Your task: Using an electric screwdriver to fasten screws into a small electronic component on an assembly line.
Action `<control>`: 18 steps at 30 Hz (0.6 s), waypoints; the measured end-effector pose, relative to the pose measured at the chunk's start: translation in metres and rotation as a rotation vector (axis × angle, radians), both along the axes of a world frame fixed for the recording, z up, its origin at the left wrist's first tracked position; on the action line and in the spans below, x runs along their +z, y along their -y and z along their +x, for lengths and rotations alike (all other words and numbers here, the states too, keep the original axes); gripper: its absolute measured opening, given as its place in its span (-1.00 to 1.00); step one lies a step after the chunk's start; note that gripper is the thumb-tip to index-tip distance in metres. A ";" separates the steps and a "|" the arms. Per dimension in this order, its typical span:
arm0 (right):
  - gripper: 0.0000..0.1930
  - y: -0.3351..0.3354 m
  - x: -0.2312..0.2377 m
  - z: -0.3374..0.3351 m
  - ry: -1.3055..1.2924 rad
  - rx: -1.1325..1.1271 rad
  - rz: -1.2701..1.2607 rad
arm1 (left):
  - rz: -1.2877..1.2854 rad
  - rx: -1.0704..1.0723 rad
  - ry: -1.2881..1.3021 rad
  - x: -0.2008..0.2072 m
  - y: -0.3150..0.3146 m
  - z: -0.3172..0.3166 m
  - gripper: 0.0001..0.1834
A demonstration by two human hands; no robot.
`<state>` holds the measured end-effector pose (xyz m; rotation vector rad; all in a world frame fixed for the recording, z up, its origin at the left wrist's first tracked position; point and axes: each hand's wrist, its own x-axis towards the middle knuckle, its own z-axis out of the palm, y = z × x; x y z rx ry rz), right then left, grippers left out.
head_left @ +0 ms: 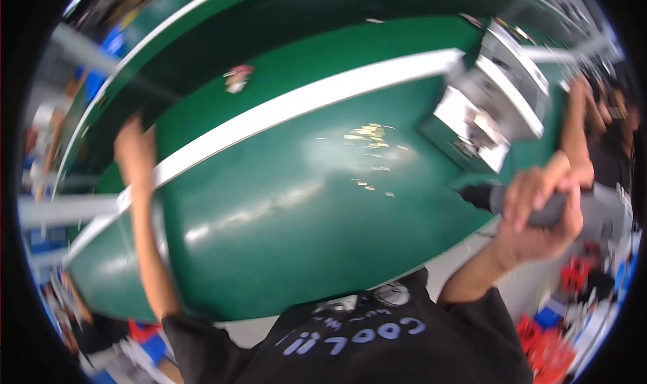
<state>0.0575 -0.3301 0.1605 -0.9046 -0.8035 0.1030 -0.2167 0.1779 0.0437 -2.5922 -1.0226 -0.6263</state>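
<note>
In the head view, my right hand [536,239] is closed around a grey handheld tool with a black tapered tip [480,197], from below. Its exact kind is unclear. Another person's hand [536,190] reaches in from the right and touches the same tool, just above mine. Far to the left, my left hand [135,148] is stretched out over the white rail [290,108]; motion smears its fingers. Small pale strips [369,136] lie scattered on the green table [269,229], left of the tool's tip.
An open light-grey box [495,81] stands at the right, with small pieces in its white tray [450,108]. Beyond the rail runs a green belt [323,50] carrying a small red-and-white item [237,79]. Red and blue containers [549,354] sit low at the right.
</note>
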 end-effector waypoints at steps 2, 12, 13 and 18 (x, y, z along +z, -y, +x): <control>-0.80 -0.005 0.007 0.018 0.083 0.017 0.057 | -0.150 0.082 0.136 -0.027 -0.056 -0.102 -0.54; -0.75 -0.036 0.025 0.055 0.024 -0.254 -0.051 | -0.299 -0.149 0.190 -0.029 -0.041 -0.088 -0.68; -0.75 -0.045 0.037 0.045 0.024 -0.252 -0.053 | -0.300 -0.147 0.190 -0.029 -0.037 -0.087 -0.68; -0.78 -0.031 0.015 0.074 0.174 -0.195 -0.150 | -0.209 -0.166 0.324 -0.018 0.041 -0.033 -0.78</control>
